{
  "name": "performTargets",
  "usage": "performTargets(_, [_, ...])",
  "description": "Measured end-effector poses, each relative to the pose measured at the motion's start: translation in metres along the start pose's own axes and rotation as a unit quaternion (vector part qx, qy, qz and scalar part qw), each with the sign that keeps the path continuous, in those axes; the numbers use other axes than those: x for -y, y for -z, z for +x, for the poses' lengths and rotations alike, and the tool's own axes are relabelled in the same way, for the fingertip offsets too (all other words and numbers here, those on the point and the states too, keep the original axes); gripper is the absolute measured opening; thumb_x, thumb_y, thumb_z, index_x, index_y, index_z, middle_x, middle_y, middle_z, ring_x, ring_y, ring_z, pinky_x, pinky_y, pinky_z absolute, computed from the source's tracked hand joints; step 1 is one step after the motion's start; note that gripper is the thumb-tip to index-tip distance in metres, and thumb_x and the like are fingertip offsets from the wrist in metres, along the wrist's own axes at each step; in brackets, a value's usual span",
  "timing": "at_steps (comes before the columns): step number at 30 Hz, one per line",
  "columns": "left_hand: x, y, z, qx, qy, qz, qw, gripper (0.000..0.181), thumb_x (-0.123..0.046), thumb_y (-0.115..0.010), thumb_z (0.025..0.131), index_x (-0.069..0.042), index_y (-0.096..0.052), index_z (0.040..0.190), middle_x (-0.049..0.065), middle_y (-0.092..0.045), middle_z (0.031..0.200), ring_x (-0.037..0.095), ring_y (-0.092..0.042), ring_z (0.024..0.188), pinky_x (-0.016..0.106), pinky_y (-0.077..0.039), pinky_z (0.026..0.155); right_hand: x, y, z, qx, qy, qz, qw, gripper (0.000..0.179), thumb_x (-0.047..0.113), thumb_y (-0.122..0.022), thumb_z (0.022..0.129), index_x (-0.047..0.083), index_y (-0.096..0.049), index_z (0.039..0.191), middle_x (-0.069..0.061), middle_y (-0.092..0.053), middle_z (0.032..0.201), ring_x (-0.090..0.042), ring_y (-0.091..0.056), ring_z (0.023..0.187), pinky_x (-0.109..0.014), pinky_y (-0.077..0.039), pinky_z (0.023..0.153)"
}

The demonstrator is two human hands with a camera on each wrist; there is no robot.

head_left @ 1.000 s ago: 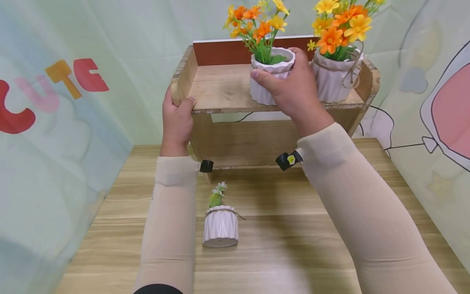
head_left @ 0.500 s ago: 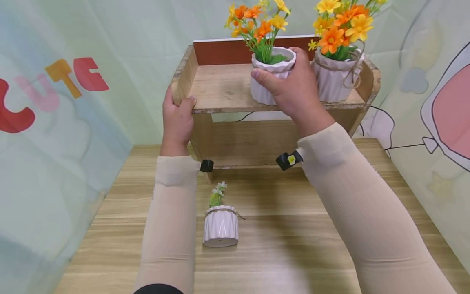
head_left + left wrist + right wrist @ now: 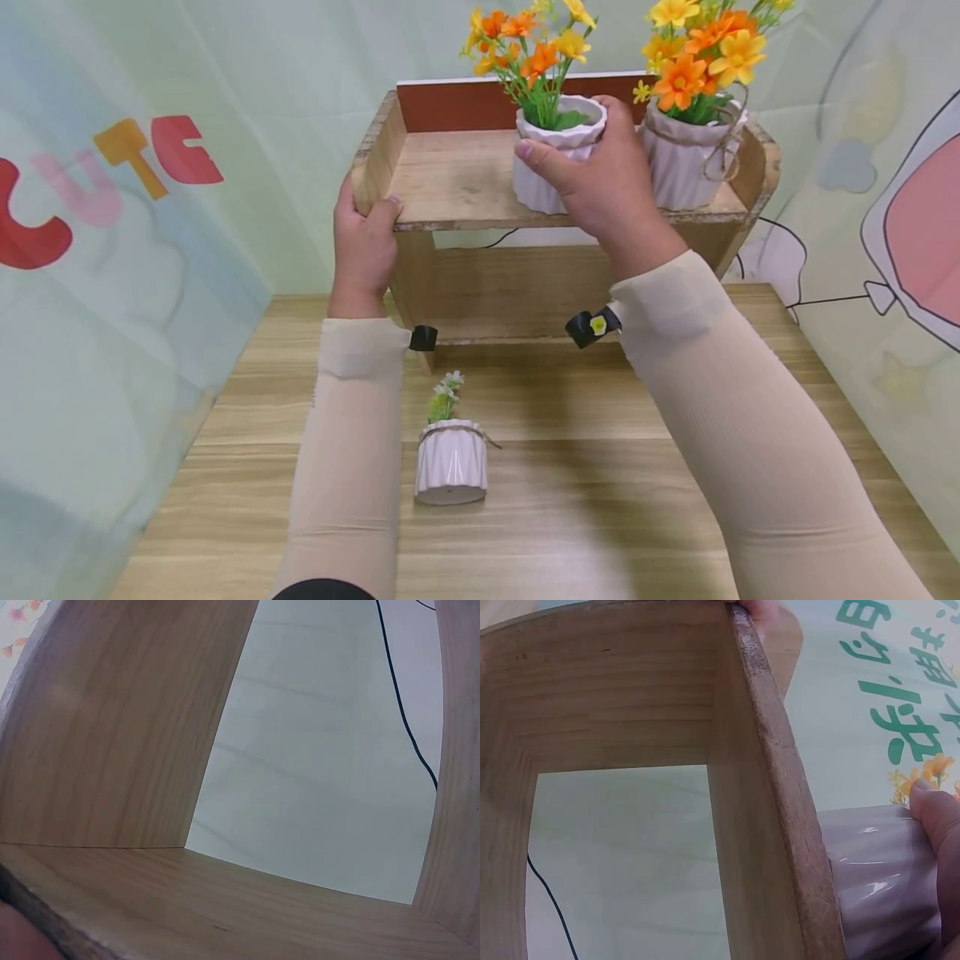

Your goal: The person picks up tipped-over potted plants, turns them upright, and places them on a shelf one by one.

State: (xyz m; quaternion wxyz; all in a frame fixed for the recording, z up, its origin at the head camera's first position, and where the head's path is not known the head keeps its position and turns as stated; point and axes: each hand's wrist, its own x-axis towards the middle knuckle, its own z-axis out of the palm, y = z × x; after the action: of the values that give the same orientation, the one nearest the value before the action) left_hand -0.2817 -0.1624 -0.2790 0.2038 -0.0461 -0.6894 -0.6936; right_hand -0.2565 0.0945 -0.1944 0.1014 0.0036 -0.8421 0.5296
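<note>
A small wooden shelf [image 3: 457,179] stands on the table, and my left hand [image 3: 365,250] grips its upper left side, thumb over the front edge. With my right hand [image 3: 611,183] I hold a white ribbed flower pot [image 3: 536,179] on the top board, thumb on its front and fingers round its right side. Orange and yellow flowers [image 3: 536,62] rise from it. In the right wrist view the pot [image 3: 885,877] stands against the board's edge beside my thumb. Close on the right is a second white pot [image 3: 681,171], tied with twine and bearing similar flowers.
A third white pot [image 3: 452,462] with twine and small white flowers [image 3: 448,385] lies tipped on the wooden table [image 3: 570,517], in front of the shelf. Patterned curtains [image 3: 112,333] hang behind and at both sides. A dark cable [image 3: 401,705] shows through the shelf's open back.
Both hands keep their grips, and the pots stay where they are. The whole head view has shifted by only a few pixels.
</note>
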Motion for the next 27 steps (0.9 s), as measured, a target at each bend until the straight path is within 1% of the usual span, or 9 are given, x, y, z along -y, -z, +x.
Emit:
performTargets(11, [-0.001, 0.0005, -0.0006, -0.001, 0.002, 0.004, 1.0, 0.063, -0.019, -0.054, 0.098, -0.026, -0.044, 0.16, 0.004, -0.046, 0.156, 0.021, -0.043, 0.14, 0.036, -0.035, 0.115, -0.0008, -0.001, -0.0008, -0.008, 0.0, -0.002, 1.0, 0.099, 0.049, -0.083, 0.088, 0.025, -0.024, 0.164, -0.001, -0.046, 0.158, -0.015, -0.046, 0.133, -0.03, -0.038, 0.116])
performTargets(21, [-0.0018, 0.0007, -0.0014, 0.001, 0.005, 0.007, 1.0, 0.064, -0.02, -0.054, 0.098, -0.027, -0.043, 0.161, 0.003, -0.045, 0.157, 0.02, -0.042, 0.14, 0.037, -0.035, 0.115, -0.0018, -0.0015, -0.0027, -0.009, 0.003, -0.012, 0.9999, 0.103, 0.052, -0.081, 0.088, 0.025, -0.02, 0.166, 0.001, -0.043, 0.161, -0.015, -0.045, 0.138, -0.029, -0.036, 0.117])
performTargets(27, [-0.002, 0.0007, -0.0009, -0.001, 0.006, 0.007, 1.0, 0.063, -0.02, -0.054, 0.099, -0.027, -0.043, 0.16, 0.003, -0.046, 0.157, 0.02, -0.042, 0.14, 0.036, -0.034, 0.115, -0.0034, -0.0028, -0.0037, -0.014, 0.003, -0.025, 0.9996, 0.107, 0.056, -0.079, 0.088, 0.027, -0.015, 0.168, 0.001, -0.04, 0.164, -0.014, -0.043, 0.143, -0.029, -0.033, 0.121])
